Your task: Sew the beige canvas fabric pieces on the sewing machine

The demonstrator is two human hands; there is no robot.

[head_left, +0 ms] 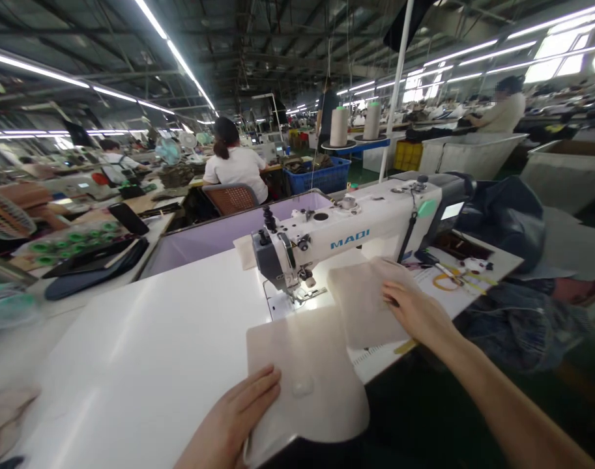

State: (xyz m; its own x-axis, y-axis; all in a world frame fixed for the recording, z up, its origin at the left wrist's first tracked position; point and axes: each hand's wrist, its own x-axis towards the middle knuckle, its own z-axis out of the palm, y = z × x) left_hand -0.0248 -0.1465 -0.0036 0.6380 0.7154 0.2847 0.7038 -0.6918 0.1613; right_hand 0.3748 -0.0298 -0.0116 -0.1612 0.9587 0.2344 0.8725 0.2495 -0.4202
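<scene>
A pale beige fabric piece (311, 378) with a curved lower edge lies at the front edge of the white table, just before the needle area. My left hand (238, 413) grips its left side, fingers together on top and the thumb hidden. A second beige fabric piece (360, 312) rests to the right, below the machine's arm. My right hand (414, 309) has curled fingers on its right side, some of the fingertips blurred. The white sewing machine (346, 228) stands behind both pieces, its presser foot (302, 296) apart from the near piece.
Scissors with yellow handles (448, 280) lie at the table's right end. Dark denim (517, 319) is heaped beyond that edge. A lilac-walled bin (199, 238) sits behind the table. Thread cones (339, 127) stand above the machine. A co-worker in white (236, 166) sits ahead.
</scene>
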